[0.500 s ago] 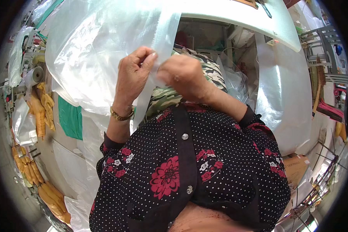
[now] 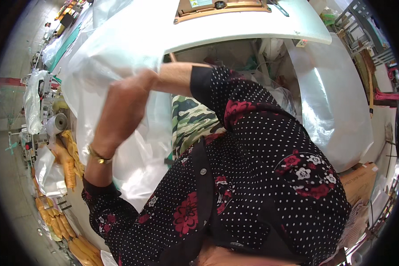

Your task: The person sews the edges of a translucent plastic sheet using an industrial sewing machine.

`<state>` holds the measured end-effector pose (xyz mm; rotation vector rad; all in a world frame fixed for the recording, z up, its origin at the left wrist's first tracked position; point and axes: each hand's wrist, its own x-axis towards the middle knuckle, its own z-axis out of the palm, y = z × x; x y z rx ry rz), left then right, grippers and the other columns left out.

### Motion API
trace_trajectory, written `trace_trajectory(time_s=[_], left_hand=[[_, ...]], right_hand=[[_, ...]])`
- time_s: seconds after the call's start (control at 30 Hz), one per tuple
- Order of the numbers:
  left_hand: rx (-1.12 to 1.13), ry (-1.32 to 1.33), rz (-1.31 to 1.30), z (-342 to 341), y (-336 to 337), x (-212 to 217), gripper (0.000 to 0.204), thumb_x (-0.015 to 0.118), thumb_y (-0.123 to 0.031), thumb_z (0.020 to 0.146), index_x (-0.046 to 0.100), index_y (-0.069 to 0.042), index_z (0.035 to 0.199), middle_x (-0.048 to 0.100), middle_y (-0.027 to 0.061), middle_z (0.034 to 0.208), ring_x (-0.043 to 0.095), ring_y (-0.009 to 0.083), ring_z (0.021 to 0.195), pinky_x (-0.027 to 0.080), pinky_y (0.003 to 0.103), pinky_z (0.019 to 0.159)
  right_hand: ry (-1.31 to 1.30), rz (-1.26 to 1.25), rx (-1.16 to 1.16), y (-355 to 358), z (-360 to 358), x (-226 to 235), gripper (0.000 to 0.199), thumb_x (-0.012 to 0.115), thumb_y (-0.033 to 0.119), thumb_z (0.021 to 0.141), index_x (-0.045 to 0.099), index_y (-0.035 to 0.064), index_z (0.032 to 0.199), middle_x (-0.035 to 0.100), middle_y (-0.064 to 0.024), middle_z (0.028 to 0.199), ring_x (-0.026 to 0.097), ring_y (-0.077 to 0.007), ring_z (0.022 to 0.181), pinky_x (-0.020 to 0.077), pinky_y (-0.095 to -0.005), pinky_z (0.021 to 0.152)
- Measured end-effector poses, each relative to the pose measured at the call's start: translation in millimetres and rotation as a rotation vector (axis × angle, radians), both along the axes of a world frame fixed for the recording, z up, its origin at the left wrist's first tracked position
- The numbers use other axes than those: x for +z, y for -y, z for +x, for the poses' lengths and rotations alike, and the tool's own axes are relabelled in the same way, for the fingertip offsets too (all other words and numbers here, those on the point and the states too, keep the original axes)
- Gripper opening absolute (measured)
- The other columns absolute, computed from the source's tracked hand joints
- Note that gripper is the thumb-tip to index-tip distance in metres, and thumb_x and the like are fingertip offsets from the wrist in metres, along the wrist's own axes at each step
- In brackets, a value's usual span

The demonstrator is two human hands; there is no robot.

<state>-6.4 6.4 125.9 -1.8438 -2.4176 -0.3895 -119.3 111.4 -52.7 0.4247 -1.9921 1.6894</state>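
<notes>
Clear plastic sheet (image 2: 93,66) at 10 o'clock, long axis roughly 12-to-6 — left hand (image 2: 125,108) blurred in front, grip can't tell — right forearm (image 2: 175,76) in from 1 o'clock, right hand veiled by film, grip unclear.

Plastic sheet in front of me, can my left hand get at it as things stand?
Likely yes: your left hand looks right up against the plastic sheet, and nothing visible blocks it.
</notes>
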Motion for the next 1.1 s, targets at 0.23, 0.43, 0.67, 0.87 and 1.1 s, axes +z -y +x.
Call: trace_trajectory(time_s=[0.23,0.43,0.67,0.87,1.1], left_hand=[[0.101,-0.161,0.075,-17,3,-161,0.017,0.051,0.0,0.081,0.051,-0.003,0.097,0.06,0.0123,0.078,0.063,0.0318,0.077,0.052,0.04,0.063],[0.372,0.103,0.312,-19,-11,-217,0.013,0.053,-0.007,0.09,0.058,-0.004,0.102,0.062,0.0141,0.086,0.064,0.0327,0.081,0.05,0.043,0.065],[0.556,0.627,0.55,-15,-7,-215,0.01,0.064,-0.004,0.085,0.071,-0.002,0.092,0.066,0.0089,0.085,0.063,0.0227,0.065,0.048,0.031,0.063],[0.622,1.082,0.808,2,-8,-211,0.028,0.059,-0.002,0.089,0.066,0.0,0.117,0.059,-0.0037,0.076,0.048,0.0054,0.054,0.043,0.024,0.053],[0.499,0.797,0.856,9,-18,-205,0.029,0.062,-0.002,0.089,0.065,-0.001,0.118,0.051,0.002,0.078,0.047,0.0068,0.06,0.041,0.022,0.055]], right_hand=[[0.128,-0.276,-0.154,12,57,-116,0.027,0.061,0.015,0.086,0.065,0.0043,0.11,0.066,-0.0162,0.11,0.061,-0.0266,0.108,0.0475,-0.0352,0.092],[0.22,0.629,-0.376,-96,107,-75,0.017,0.062,0.019,0.086,0.065,0.0033,0.093,0.063,-0.0206,0.084,0.062,-0.0366,0.082,0.0513,-0.0451,0.071],[-0.468,1.053,-0.28,-138,97,20,0.012,0.063,0.02,0.089,0.06,0.0109,0.095,0.06,-0.0044,0.1,0.055,-0.0213,0.106,0.0378,-0.042,0.099],[-0.317,1.195,-0.064,-137,90,15,0.011,0.06,0.021,0.092,0.059,0.0123,0.098,0.06,-0.0036,0.098,0.054,-0.0217,0.106,0.0311,-0.0429,0.107],[-0.345,1.27,0.018,-125,105,19,0.018,0.064,0.023,0.089,0.058,0.0135,0.104,0.059,-0.0016,0.107,0.053,-0.0204,0.108,0.0305,-0.044,0.108]])
